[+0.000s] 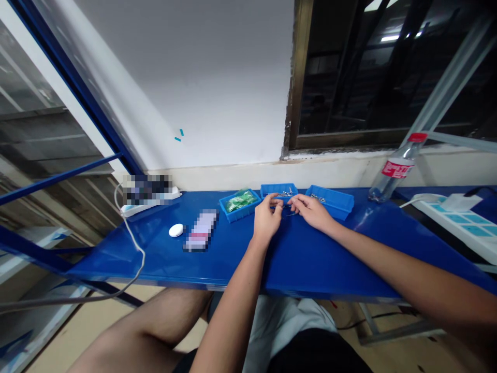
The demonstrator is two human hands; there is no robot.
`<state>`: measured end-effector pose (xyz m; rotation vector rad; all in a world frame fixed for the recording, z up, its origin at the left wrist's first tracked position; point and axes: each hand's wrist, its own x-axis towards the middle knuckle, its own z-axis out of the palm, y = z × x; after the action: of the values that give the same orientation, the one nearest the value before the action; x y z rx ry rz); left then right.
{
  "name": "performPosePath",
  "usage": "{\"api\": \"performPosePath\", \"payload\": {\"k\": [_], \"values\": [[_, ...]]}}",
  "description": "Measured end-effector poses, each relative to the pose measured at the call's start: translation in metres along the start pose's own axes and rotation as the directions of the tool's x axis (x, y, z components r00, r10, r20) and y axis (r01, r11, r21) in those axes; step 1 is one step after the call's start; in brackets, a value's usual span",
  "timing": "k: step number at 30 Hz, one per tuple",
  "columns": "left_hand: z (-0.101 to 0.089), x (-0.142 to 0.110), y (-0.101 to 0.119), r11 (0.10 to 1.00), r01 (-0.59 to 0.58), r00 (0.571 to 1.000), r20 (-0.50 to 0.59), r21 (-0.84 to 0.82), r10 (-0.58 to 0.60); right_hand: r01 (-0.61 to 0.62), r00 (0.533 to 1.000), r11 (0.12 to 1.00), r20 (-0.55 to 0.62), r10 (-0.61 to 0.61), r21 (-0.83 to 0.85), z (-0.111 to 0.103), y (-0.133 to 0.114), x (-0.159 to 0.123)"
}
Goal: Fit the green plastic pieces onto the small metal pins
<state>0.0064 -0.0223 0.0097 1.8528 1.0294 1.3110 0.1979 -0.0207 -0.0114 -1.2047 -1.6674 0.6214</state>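
My left hand [268, 216] and my right hand [311, 210] are close together above the blue table, fingertips nearly meeting. Each has its fingers closed in a pinch. Something thin and small shows between them, too small to name. Just behind my hands stands a blue bin [271, 188] with small shiny metal pieces [286, 192]. To the right, behind my right hand, another blue bin [339, 203] holds more small metal pieces [317, 198]. A third blue bin [235, 216], left of my left hand, contains green plastic packets [241, 201].
On the table's [155, 264] left lie a blurred-out phone-like slab [201, 230], a white oval case [176, 230] and a white power strip [151, 201] with a cable. A red-capped plastic bottle [396, 171] and a larger power strip [462, 223] stand at the right. A wall rises behind.
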Motion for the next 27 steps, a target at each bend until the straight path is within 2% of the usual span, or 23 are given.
{"api": "performPosePath", "payload": {"k": [3, 5, 7, 9, 11, 13, 17, 27], "values": [[-0.001, 0.0, -0.001, 0.998, 0.0, 1.0, -0.004, 0.064, 0.0, -0.128, 0.992, 0.992, -0.022, 0.128, 0.009, 0.0, -0.001, 0.009], [-0.002, -0.001, -0.002, 0.995, -0.017, 1.0, 0.001, 0.1, 0.017, -0.167, 0.986, 0.984, -0.028, 0.166, -0.062, 0.001, -0.003, 0.01], [-0.002, -0.001, -0.004, 0.989, -0.045, 0.999, 0.002, 0.143, 0.045, -0.07, 0.998, 0.98, -0.014, 0.068, -0.186, 0.003, -0.004, 0.007], [-0.002, -0.001, -0.005, 0.978, -0.069, 0.997, -0.002, 0.197, 0.071, 0.149, 0.989, 0.942, 0.054, -0.14, -0.301, 0.005, -0.005, 0.001], [-0.002, -0.002, -0.005, 0.966, -0.082, 0.996, -0.003, 0.247, 0.085, 0.362, 0.932, 0.859, 0.165, -0.324, -0.363, 0.006, -0.005, -0.004], [-0.002, -0.003, -0.004, 0.955, -0.083, 0.996, 0.0, 0.283, 0.087, 0.485, 0.873, 0.783, 0.266, -0.409, -0.389, 0.007, -0.005, -0.007], [-0.001, -0.003, -0.004, 0.945, -0.089, 0.996, 0.004, 0.315, 0.092, 0.542, 0.831, 0.739, 0.386, -0.4, -0.401, 0.007, -0.002, -0.008], [0.0, -0.003, -0.007, 0.933, -0.092, 0.996, 0.014, 0.347, 0.093, 0.563, 0.821, 0.687, 0.412, -0.397, -0.46, 0.005, -0.005, -0.01]]}}
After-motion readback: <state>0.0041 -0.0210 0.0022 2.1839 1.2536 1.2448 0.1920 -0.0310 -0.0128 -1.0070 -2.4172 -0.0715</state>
